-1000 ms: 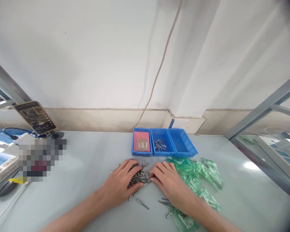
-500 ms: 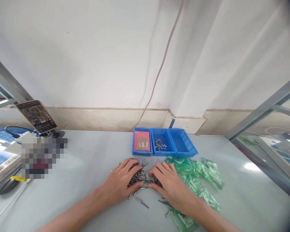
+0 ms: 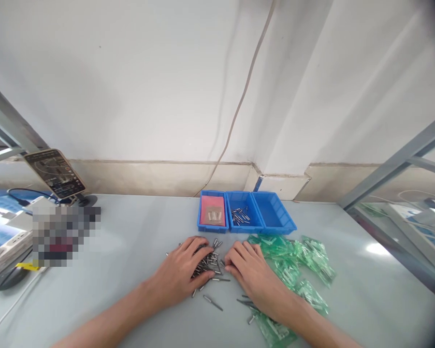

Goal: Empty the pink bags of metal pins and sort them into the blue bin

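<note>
My left hand (image 3: 184, 267) is cupped over the left side of a pile of small metal pins (image 3: 209, 263), thumb and fingers apart. To the right of the pile, my right hand (image 3: 249, 266) is closed with its fingers curled in. A pin end pokes out by its fingertips, and the rest of what it grips is hidden. One loose pin (image 3: 213, 303) lies in front of the pile. Several dark pins (image 3: 247, 303) lie below my right wrist, near green plastic bags (image 3: 290, 270) with parts inside.
Behind my hands stand three blue bins: one with a pink sheet and a small bag (image 3: 213, 230), one with pins (image 3: 248, 229), and a bare one (image 3: 275, 231). A phone on a stand (image 3: 55, 173), a power strip (image 3: 12, 251) and cables are at the left.
My right hand has closed its fingers and thumb around the pins that showed between them. A gap has opened between it and the pile. My left hand stays put.
</note>
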